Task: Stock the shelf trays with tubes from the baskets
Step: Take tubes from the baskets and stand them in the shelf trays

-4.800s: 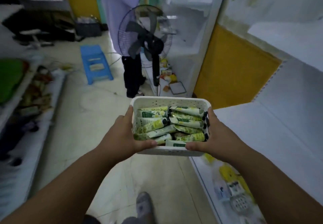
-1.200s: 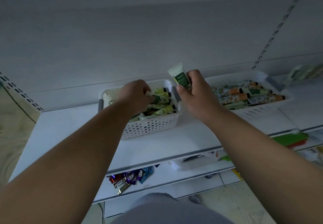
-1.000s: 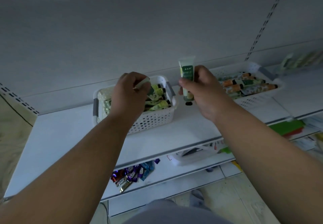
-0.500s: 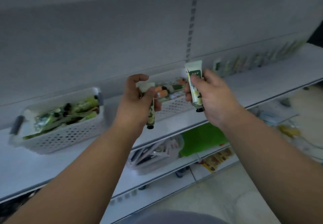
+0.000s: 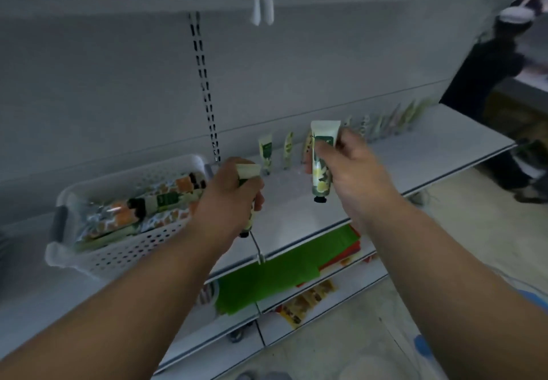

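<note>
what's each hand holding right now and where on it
The right hand pinches a green-and-white tube around its upper half, cap down. The left hand grips another tube around its middle.

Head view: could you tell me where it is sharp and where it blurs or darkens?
Head view: dim overall; the tube in the right hand reads fairly sharp, the basket at left smears, the far row of tubes blurs, and shelf edges bow from the wide lens.

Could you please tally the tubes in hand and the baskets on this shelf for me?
Tubes in hand: 2, a tube in the left hand at, and a tube in the right hand at
White baskets on the shelf: 1
Total: 3
</note>
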A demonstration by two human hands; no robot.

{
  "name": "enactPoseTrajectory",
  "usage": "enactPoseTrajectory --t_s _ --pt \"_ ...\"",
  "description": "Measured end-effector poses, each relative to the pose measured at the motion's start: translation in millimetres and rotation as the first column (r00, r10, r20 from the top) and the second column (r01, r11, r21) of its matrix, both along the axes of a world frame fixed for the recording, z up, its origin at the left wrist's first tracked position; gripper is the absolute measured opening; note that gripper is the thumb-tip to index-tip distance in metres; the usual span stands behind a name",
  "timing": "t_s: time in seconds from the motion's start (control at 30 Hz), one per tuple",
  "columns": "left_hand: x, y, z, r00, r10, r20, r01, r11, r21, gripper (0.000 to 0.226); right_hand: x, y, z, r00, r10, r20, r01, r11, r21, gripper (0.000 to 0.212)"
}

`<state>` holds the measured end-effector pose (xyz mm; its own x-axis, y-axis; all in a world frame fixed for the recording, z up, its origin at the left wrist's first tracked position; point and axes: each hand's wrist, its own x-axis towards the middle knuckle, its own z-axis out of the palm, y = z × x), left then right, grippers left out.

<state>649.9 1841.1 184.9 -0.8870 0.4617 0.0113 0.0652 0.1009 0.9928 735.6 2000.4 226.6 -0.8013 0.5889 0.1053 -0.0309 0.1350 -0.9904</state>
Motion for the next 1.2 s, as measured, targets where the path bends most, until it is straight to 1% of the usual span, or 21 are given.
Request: enactPoseTrajectory --t_s 0.03,0.1,0.2,0.23,0.3,0.37,0.43,0.57,0.6,0.73,0.77,0.83,0.9,0.97,1.0,1.03,1.07,1.1,1.13,1.17,1.2 --pt "-9 11 -1 1.000 -0.003 -0.003 0.003 1.000 -0.016 0.012 -8 11 -6 1.000 -0.021 0.012 0.020 0.998 0.055 0.011" --pt "-23 30 -3 1.000 0.022 0.003 -0.022 0.999 -0.033 0.017 -22 30 -15 0.994 -0.031 0.103 0.006 0.972 0.234 0.019" --pt "-31 49 -6 0.997 0.081 -0.008 -0.081 0.995 -0.066 0.023 -39 57 -18 0.978 -0.020 0.206 -0.081 0.879 0.469 0.031" --pt "-31 53 -8 0.995 0.101 -0.026 -0.103 0.991 -0.086 0.023 -46 66 -18 0.976 -0.021 0.215 -0.100 0.837 0.539 0.032" --pt "-31 58 -11 0.991 0.115 -0.066 -0.124 0.982 -0.140 0.020 -62 82 -19 0.980 -0.018 0.200 -0.115 0.767 0.632 0.024" --pt "-33 66 -16 0.981 0.180 -0.077 -0.190 0.970 -0.154 0.018 -83 96 -22 0.985 0.040 0.169 -0.143 0.736 0.662 0.017" --pt "-33 74 -20 0.957 0.289 -0.034 -0.291 0.952 -0.095 0.020 -102 106 -27 0.982 0.133 0.137 -0.191 0.708 0.680 0.011" --pt "-24 82 -30 0.894 0.444 0.060 -0.441 0.896 -0.057 0.034 -129 117 -36 0.963 0.252 0.093 -0.229 0.588 0.776 0.013" --pt "-22 83 -32 0.877 0.471 0.091 -0.469 0.882 -0.047 0.033 -134 119 -39 0.953 0.286 0.102 -0.251 0.551 0.796 0.013" --pt "-13 86 -35 0.845 0.505 0.179 -0.509 0.860 -0.025 0.010 -148 124 -54 0.914 0.366 0.175 -0.335 0.439 0.833 0.014" --pt "-11 86 -36 0.850 0.497 0.176 -0.499 0.866 -0.034 0.010 -152 125 -58 0.912 0.361 0.194 -0.344 0.418 0.841 0.014" --pt "-9 85 -38 0.865 0.483 0.135 -0.471 0.875 -0.115 0.013 -157 128 -65 0.915 0.318 0.250 -0.360 0.361 0.860 0.014" --pt "-9 85 -36 0.884 0.462 0.071 -0.441 0.875 -0.198 0.013 -161 130 -68 0.914 0.273 0.302 -0.375 0.278 0.885 0.014" --pt "-9 87 -35 0.897 0.441 -0.023 -0.432 0.866 -0.253 0.019 -162 130 -66 0.913 0.278 0.299 -0.362 0.211 0.908 0.017" --pt "-9 89 -35 0.898 0.434 -0.075 -0.437 0.854 -0.281 0.020 -160 129 -64 0.910 0.320 0.263 -0.339 0.213 0.916 0.019" --pt "-9 91 -37 0.893 0.436 -0.110 -0.448 0.844 -0.295 0.020 -155 126 -61 0.899 0.387 0.206 -0.318 0.254 0.913 0.021" --pt "-9 92 -37 0.887 0.446 -0.122 -0.462 0.842 -0.280 0.018 -148 122 -55 0.874 0.459 0.158 -0.331 0.326 0.886 0.021" --pt "-9 94 -37 0.880 0.459 -0.122 -0.475 0.843 -0.254 0.018 -141 118 -50 0.838 0.526 0.145 -0.393 0.397 0.830 0.020" --pt "-10 95 -38 0.878 0.464 -0.117 -0.479 0.847 -0.229 0.020 -134 115 -46 0.794 0.583 0.171 -0.483 0.435 0.760 0.018" --pt "-11 98 -38 0.879 0.464 -0.111 -0.477 0.854 -0.208 0.022 -129 112 -42 0.747 0.624 0.230 -0.573 0.429 0.698 0.014" --pt "-12 101 -37 0.882 0.460 -0.106 -0.472 0.862 -0.186 0.025 -125 110 -40 0.708 0.643 0.292 -0.634 0.397 0.663 0.010"
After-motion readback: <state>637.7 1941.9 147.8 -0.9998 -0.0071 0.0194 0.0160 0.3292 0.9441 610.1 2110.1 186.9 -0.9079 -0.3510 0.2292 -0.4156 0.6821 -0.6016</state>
